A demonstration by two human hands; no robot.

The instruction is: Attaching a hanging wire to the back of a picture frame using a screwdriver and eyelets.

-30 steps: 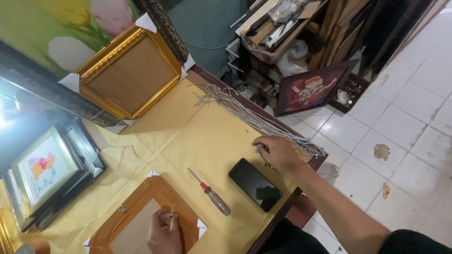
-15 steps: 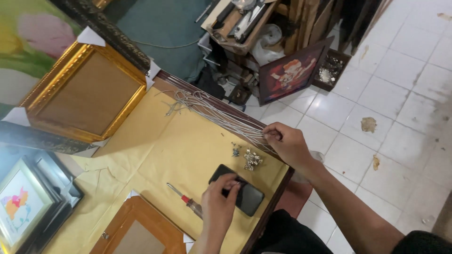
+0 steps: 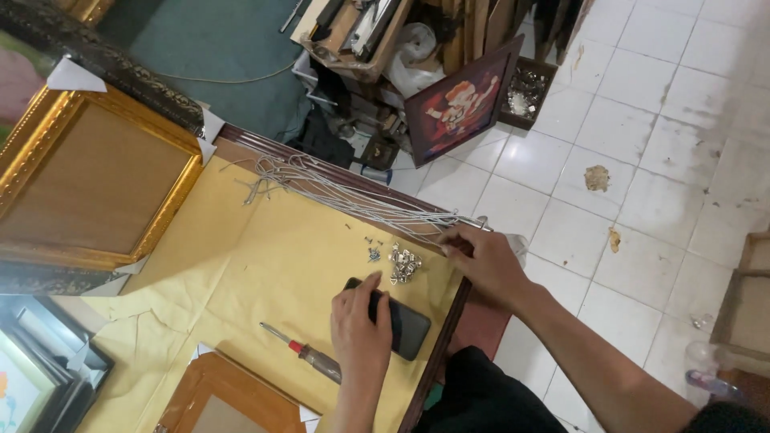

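Note:
My left hand (image 3: 361,329) lies flat on a black phone (image 3: 401,327) near the table's front edge, fingers together, gripping nothing. My right hand (image 3: 481,258) rests at the end of a bundle of grey wires (image 3: 345,200) that runs along the table's right edge; its fingertips touch the strands. Between the hands sits a small pile of silver metal hangers and screws (image 3: 403,263). A screwdriver with a red collar (image 3: 305,354) lies left of my left hand on the yellow paper covering the table (image 3: 241,265).
A gold picture frame (image 3: 88,184) lies face down at the back left. A brown wooden frame (image 3: 228,401) sits at the front. Dark framed pictures (image 3: 32,377) stand at the left. On the tiled floor lean a red painting (image 3: 461,100) and boxes of clutter (image 3: 361,32).
The view has swung to the right. My left hand left the brown frame and came onto the phone. My right hand stays at the wire bundle's end.

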